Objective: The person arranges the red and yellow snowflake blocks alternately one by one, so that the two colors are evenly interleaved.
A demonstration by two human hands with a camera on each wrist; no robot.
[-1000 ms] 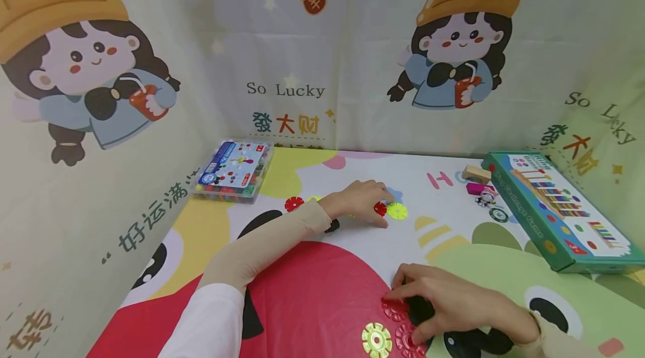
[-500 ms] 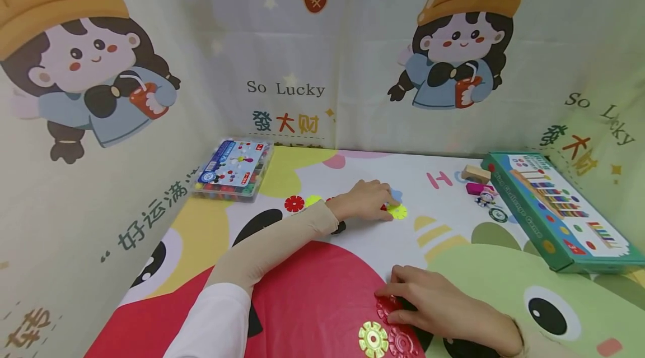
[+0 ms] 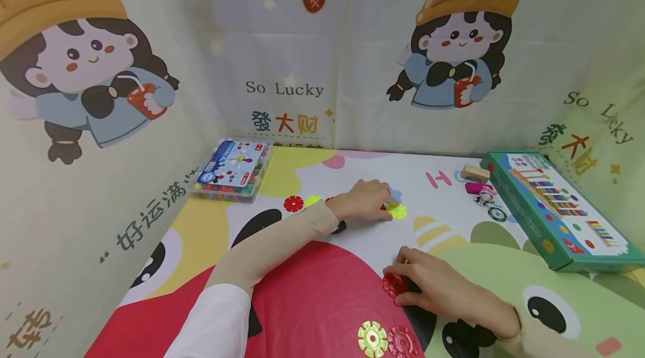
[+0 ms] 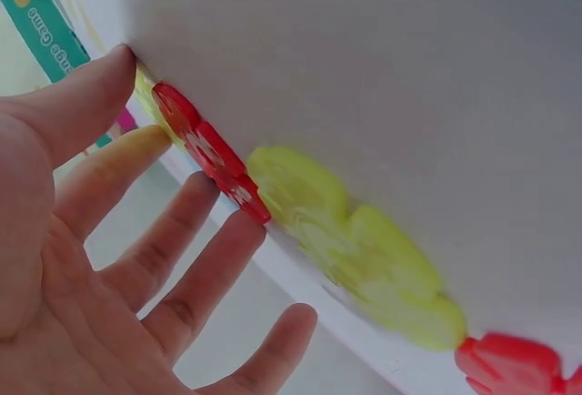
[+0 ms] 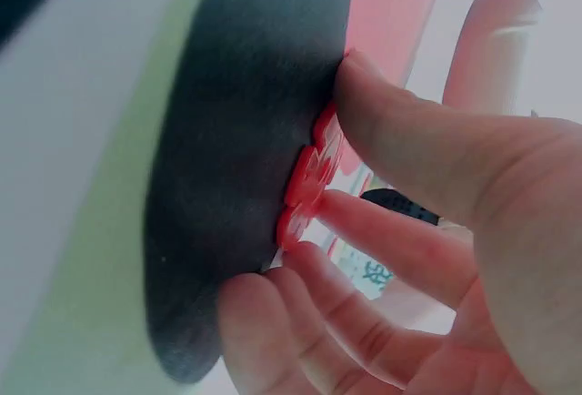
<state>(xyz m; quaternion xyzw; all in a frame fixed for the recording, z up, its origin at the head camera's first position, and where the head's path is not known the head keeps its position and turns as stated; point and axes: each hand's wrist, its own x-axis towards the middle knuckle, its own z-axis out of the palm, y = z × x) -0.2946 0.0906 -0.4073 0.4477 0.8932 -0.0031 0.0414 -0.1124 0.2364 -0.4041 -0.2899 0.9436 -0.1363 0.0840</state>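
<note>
My left hand reaches to the right end of a row of toothed plastic snowflake discs at the back. Its thumb and index finger touch the edges of a yellow disc, and other fingertips meet the red disc beside it. Nearer the front, my right hand pinches a red snowflake disc flat over the cloth's dark patch, thumb and fingers at its rim. Below that lie a yellow disc and another red disc. The left forearm hides part of the row.
A clear case of colourful pieces stands back left. On the right lies a green game box. Beside it are a wooden block, a magenta block, a small figure and a ring. Printed curtains surround the table.
My left thumb and fingers have come in against the yellow disc at the row's end. My right hand has slid its red disc away from the other two, toward the back.
</note>
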